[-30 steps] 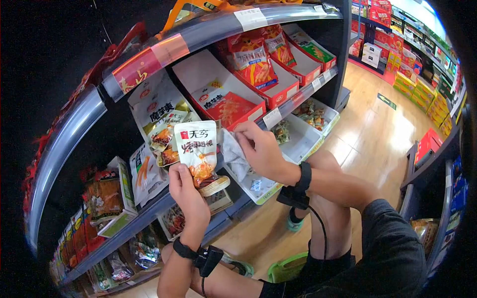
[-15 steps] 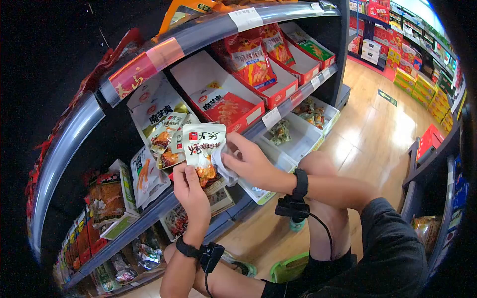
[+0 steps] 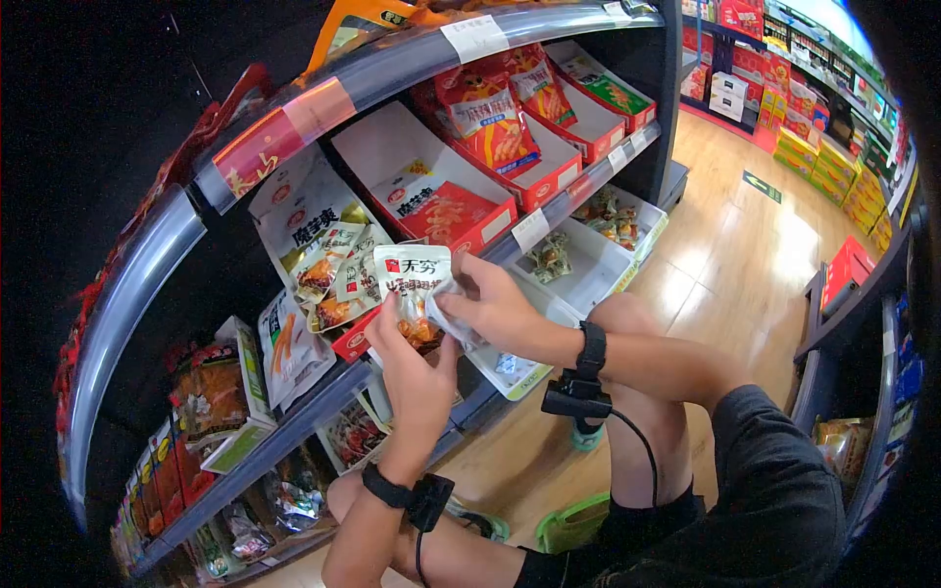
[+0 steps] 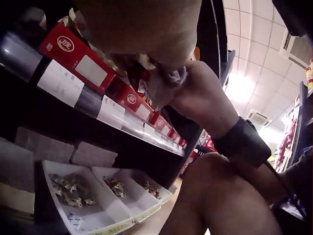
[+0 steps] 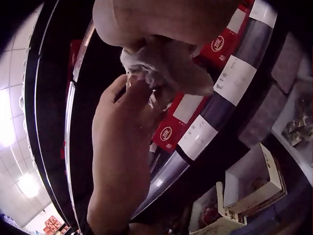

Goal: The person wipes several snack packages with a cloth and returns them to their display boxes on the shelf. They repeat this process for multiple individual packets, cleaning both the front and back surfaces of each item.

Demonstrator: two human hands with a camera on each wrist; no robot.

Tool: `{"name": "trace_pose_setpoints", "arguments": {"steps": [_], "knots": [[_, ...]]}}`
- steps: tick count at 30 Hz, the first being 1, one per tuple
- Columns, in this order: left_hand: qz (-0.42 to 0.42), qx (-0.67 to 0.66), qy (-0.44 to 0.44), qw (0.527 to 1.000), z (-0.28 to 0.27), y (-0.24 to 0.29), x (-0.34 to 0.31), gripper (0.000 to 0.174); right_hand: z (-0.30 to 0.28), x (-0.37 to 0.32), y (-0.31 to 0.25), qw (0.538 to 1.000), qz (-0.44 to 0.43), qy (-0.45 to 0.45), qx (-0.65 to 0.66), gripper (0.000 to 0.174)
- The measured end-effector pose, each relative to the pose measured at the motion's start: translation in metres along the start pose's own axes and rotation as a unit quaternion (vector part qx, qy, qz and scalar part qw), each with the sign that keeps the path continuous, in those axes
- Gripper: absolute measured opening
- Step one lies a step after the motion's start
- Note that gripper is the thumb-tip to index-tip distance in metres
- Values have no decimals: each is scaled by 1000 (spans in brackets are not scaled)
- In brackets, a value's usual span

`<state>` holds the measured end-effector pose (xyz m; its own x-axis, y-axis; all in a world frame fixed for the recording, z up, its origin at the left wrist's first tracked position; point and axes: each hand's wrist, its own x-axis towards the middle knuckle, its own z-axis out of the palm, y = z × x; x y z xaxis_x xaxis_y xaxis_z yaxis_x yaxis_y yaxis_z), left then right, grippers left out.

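Observation:
My left hand (image 3: 417,367) holds a white snack pouch (image 3: 417,267) upright by its left side and lower part. The pouch has dark lettering and a picture of browned food. In my right hand (image 3: 500,309) is a crumpled grey-white cloth (image 5: 171,66), bunched under the fingers. Its fingers lie over the pouch's right side, with the cloth against the front. The right wrist view shows the cloth hanging between the two hands. Just behind, similar small pouches (image 3: 338,269) lie over a larger white bag (image 3: 304,220) on the shelf.
Red display boxes (image 3: 485,230) line the shelf behind a rail with price labels (image 3: 530,230). White bins (image 3: 583,274) with small wrapped snacks stand lower right. My bent knees (image 3: 627,333) are close beneath the right arm. Wooden floor (image 3: 711,216) stretches along the aisle.
My right hand has brought the cloth from beside the pouch onto its front. The left hand has shifted its grip upward along the pouch's left side, and the pouch has moved slightly right.

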<state>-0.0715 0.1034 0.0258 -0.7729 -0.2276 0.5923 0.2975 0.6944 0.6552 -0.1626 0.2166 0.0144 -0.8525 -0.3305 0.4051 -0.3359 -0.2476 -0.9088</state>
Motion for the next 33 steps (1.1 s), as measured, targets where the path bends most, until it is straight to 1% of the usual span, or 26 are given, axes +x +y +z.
{"name": "trace_pose_setpoints", "arguments": {"steps": [2,5,8,9,10,12,13,16,17,20,21,23,25,26,27,29,30,33], "knots": [[0,3,2,1000,-5,0,-1,68,2,-3,2,1000,-18,-10,-20,33],[12,-14,25,1000,-7,-4,-3,68,7,-7,10,999,-26,-41,18,37],[7,-72,30,997,-5,-10,-6,65,5,-15,0,995,-47,-80,-47,42],[-1,-89,23,996,-6,-14,-7,64,3,-18,-21,993,71,-95,17,40],[-9,-108,18,994,-7,-16,-7,64,0,-16,-19,993,68,-89,24,39],[22,-56,-7,998,-12,-12,-3,62,-2,-9,-12,994,60,-78,39,37],[34,-31,-20,999,-13,-9,-3,61,-3,-7,-16,993,76,-62,58,35],[23,-25,-16,999,-12,-2,-2,60,-9,0,-17,995,78,-53,36,33],[29,-19,-10,999,-10,-4,-1,59,-9,2,-18,995,79,-49,32,30],[27,-13,-8,1000,-13,1,3,58,-10,4,-26,993,82,-60,62,32],[39,1,-8,999,-14,-1,3,58,-14,5,-30,995,74,-59,-9,26],[62,29,-10,998,-15,-7,2,56,-20,11,-26,996,66,-31,44,23],[4,-7,-42,999,-20,2,-1,54,-23,13,-26,993,76,5,89,20],[-24,-25,-58,998,-22,6,-2,53,-21,13,-26,991,88,4,99,20],[-22,-20,-50,998,-22,5,-4,54,-20,12,-25,989,98,4,110,21],[-2,-3,-40,999,-25,0,-6,54,-16,8,-23,989,104,-3,108,24],[8,6,-36,999,-27,-3,-6,54,-13,7,-23,988,97,-5,124,22],[83,61,5,995,-27,-9,-6,55,-7,4,-24,980,87,-16,176,18]]}}
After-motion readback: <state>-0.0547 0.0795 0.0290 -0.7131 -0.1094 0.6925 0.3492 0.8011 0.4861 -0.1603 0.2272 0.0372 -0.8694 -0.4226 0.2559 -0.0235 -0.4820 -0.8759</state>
